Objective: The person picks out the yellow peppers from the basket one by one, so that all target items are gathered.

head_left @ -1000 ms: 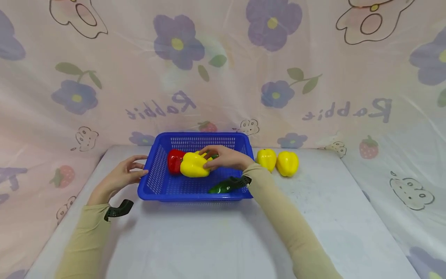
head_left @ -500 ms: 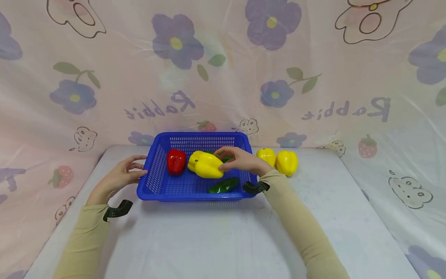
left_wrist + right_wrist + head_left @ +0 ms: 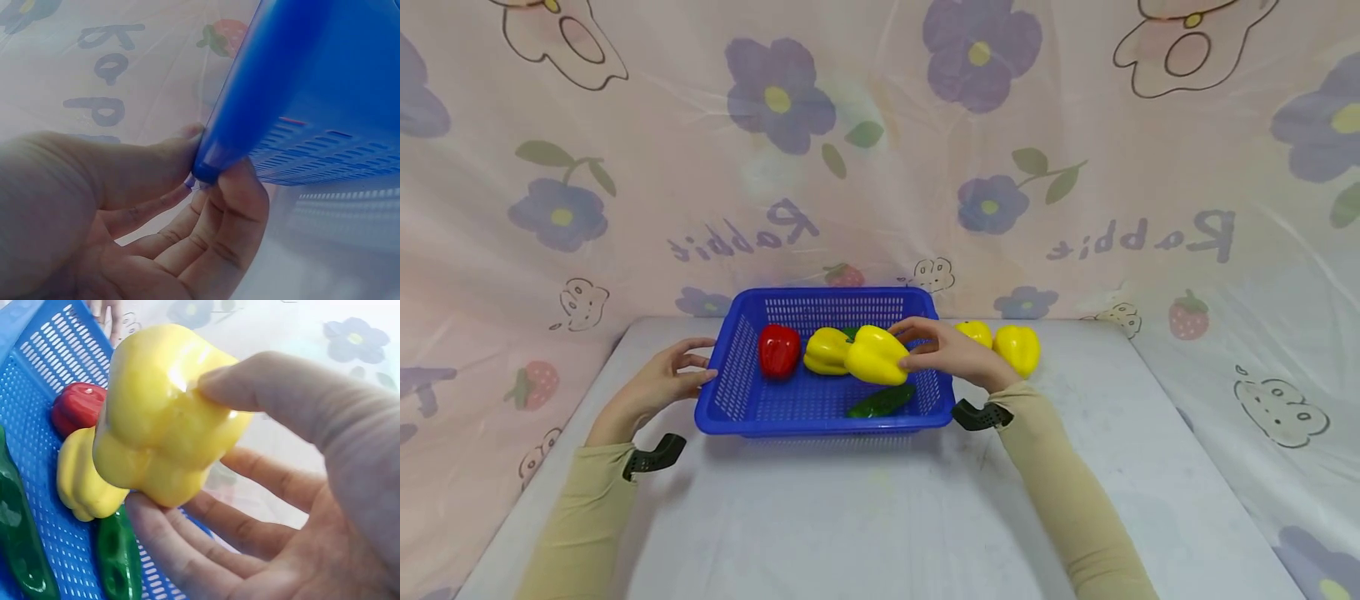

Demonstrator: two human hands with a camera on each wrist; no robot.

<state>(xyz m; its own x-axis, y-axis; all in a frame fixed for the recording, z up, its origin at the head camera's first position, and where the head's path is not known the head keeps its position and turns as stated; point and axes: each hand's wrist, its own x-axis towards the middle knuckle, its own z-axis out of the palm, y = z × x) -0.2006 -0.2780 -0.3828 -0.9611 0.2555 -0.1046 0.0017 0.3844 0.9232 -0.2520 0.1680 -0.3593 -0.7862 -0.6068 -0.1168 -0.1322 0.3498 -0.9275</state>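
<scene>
Since the frame one second earlier, the right hand [image 3: 955,352] has shifted rightward over the blue perforated basket [image 3: 820,425], carrying the held yellow bell pepper [image 3: 874,357] and exposing the red bell pepper [image 3: 779,352]. The left hand [image 3: 658,379] has kept its place.

White table [image 3: 820,517]: I see the basket standing on it, with two yellow bell peppers [image 3: 1017,348] side by side to its right.

Basket: I judge that it should be kept steady throughout the carry. The left hand's thumb and forefinger pinch its left rim; I would maintain that hold without pulling.

Right hand: it grips the held pepper, thumb on one side, fingers opposed. I would keep the wrist clear of the right rim.

Held pepper: located over the right part of the basket, partly hiding another yellow bell pepper [image 3: 825,352]. I cannot tell its exact clearance. I would lift it above rim height before any sideways travel, avoiding the long green vegetable [image 3: 883,402] in front.

Thumb [image 3: 240,384]: the glossy skin could slip; I advise firm, even pressure.
</scene>
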